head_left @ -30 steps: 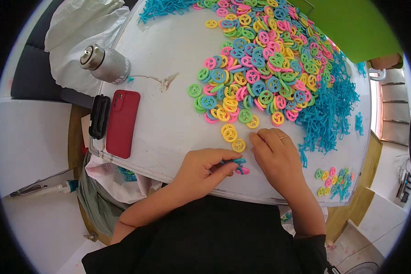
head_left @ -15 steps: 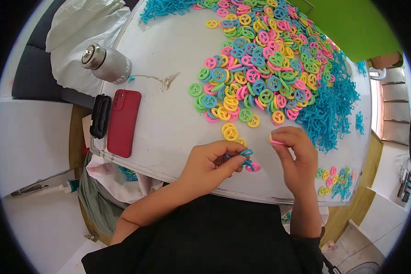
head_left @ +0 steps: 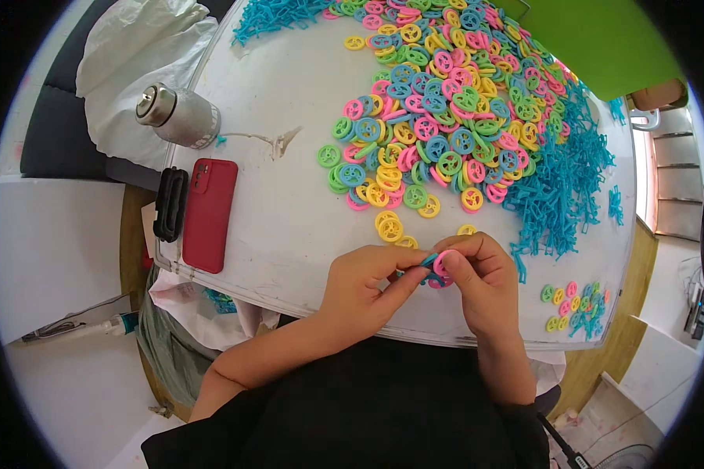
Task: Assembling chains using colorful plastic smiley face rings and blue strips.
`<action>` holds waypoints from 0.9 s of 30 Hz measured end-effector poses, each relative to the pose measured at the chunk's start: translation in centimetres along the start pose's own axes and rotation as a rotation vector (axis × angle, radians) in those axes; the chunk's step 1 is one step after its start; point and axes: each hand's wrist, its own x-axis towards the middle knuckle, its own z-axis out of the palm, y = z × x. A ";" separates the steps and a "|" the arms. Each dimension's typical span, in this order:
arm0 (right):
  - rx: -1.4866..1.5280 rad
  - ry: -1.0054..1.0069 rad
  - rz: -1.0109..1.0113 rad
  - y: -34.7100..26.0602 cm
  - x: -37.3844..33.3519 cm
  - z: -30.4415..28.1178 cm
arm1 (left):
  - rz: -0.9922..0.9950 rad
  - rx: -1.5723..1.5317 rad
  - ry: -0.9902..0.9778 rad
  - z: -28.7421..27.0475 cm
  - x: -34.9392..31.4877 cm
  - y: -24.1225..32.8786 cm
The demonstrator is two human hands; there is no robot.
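Both hands meet over the near part of the table. My left hand (head_left: 368, 289) is closed, pinching a small blue plastic frame (head_left: 429, 261), mostly hidden by the fingers. My right hand (head_left: 486, 293) is closed on a pink spoked wheel (head_left: 443, 264), pressed up against the blue frame. Just below it shows another pink wheel (head_left: 440, 283); whether it is attached to the frame I cannot tell. A yellow wheel (head_left: 466, 230) peeks out by my right fingers, and I cannot tell if it is held or lying down.
Beyond my hands spreads a big heap of coloured wheels (head_left: 438, 125), beside piled blue frames (head_left: 563, 195). Small sorted parts (head_left: 575, 309) lie at the right. A red phone (head_left: 210, 215), a black case (head_left: 170, 205) and a metal bottle (head_left: 181, 117) stand left on the white table (head_left: 281, 211).
My right hand has moved left and brought the pink wheel against the blue frame in my left hand. One blue frame now hangs nearer from the right pile.
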 end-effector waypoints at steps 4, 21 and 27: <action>0.113 0.009 0.045 1.3 0.0 -0.5 | 0.397 0.404 0.034 0.1 0.2 -0.1; -0.355 -0.094 -0.327 0.5 -1.0 -0.1 | 0.211 0.171 -0.034 -1.2 0.2 0.4; -0.254 -0.117 -0.060 -0.2 -1.7 -0.6 | 0.171 0.011 -0.053 -0.7 -0.3 -0.3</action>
